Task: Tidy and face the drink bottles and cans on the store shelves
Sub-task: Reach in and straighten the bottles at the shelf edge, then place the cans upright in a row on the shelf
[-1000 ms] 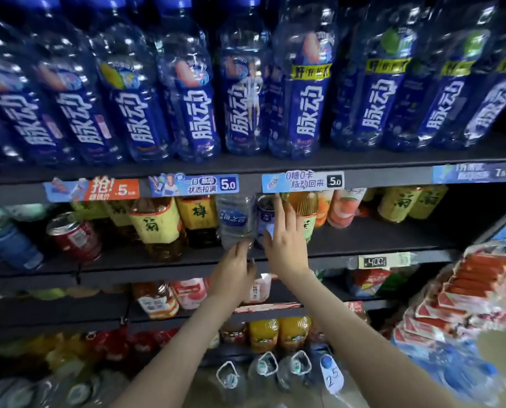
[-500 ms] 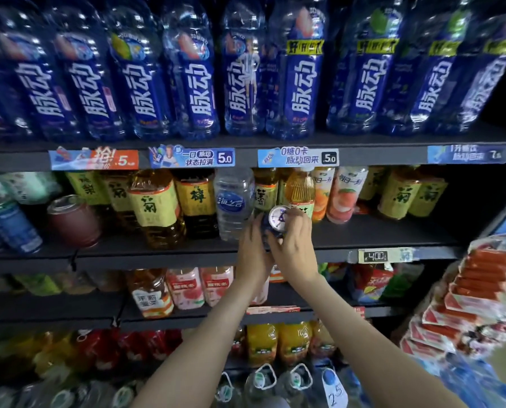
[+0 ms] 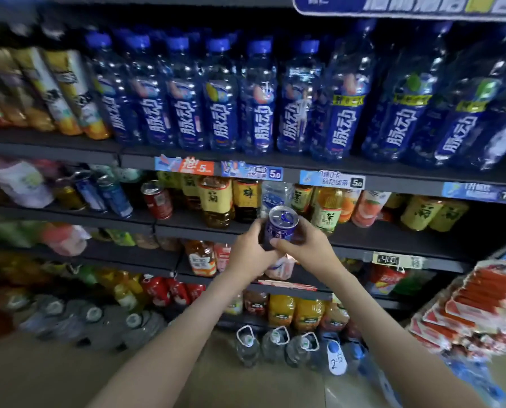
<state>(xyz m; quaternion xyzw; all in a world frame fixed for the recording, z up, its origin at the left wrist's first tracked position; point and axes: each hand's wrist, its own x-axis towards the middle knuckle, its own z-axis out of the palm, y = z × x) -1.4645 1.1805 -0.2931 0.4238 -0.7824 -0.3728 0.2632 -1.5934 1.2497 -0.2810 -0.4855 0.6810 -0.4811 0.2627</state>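
Note:
I hold a small blue can (image 3: 280, 226) with a silver top in both hands, in front of the second shelf (image 3: 393, 241). My left hand (image 3: 250, 254) grips its left side and my right hand (image 3: 304, 248) wraps its right side and bottom. Behind the can stands a clear water bottle (image 3: 275, 194) among yellow-labelled tea bottles (image 3: 216, 201). More cans, a red can (image 3: 157, 200) and blue cans (image 3: 115, 195), stand further left on the same shelf. Tall blue bottles (image 3: 260, 98) line the shelf above.
Lower shelves carry juice and tea bottles (image 3: 281, 309), and large water jugs (image 3: 247, 344) stand on the floor. A rack of red snack packets (image 3: 481, 301) juts out at the right. Price tags (image 3: 332, 179) run along the shelf edges.
Both hands have pulled the blue can off the second shelf and out toward me. The view has tilted up and drawn back, showing the top shelf.

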